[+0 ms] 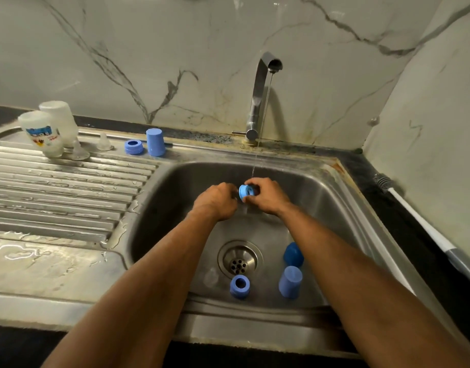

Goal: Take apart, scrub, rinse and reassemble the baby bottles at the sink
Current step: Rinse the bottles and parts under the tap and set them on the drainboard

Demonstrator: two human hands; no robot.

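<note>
In the sink (332, 208) lie a blue ring (239, 286) and 2 blue caps (290, 282); 2 bottles (42, 134) stand inverted on the drainboard (56, 197). Under the tap's (260, 94) stream, the right hand (268, 196) pinches a blue collar (246, 192), the left hand (216, 201) curled beside it, contact unclear.

A steel sink (318, 181) with a ribbed drainboard (56, 187) on its left is set into a dark counter (403, 208). At the drainboard's far edge stand two upturned clear bottles (46, 132), two clear teats (79, 151) just right of them, then a blue collar ring (133, 147) and an upright blue cap (155, 142). In the basin, near the drain (239, 260), lie another blue ring (239, 286), a blue cap (290, 282), a darker blue cap (293, 254) and a clear teat (211, 277); a bottle brush (414, 216) lies on the counter at right.
</note>
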